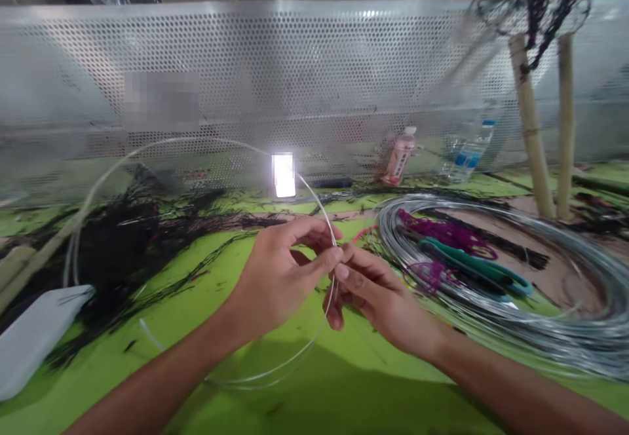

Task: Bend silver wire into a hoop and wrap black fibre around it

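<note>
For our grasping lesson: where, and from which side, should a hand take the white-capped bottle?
Probably around the labelled body of the white-capped bottle, below its white cap, from the near side: the tall body offers side surfaces, and the perforated metal panel stands behind.

From my end, the wire (321,204) was silvery white, the coil (540,333) grey. I logged bright green tabletop (187,291), black strands (122,258), purple netting (447,228), teal handles (472,264); panel (314,61) grey, dotted with rows of holes. Pink bottle (399,156) was white-capped; clear bottle (459,174) had blue label (466,158). Posts (532,133) tan, slab (39,337) white.
</note>
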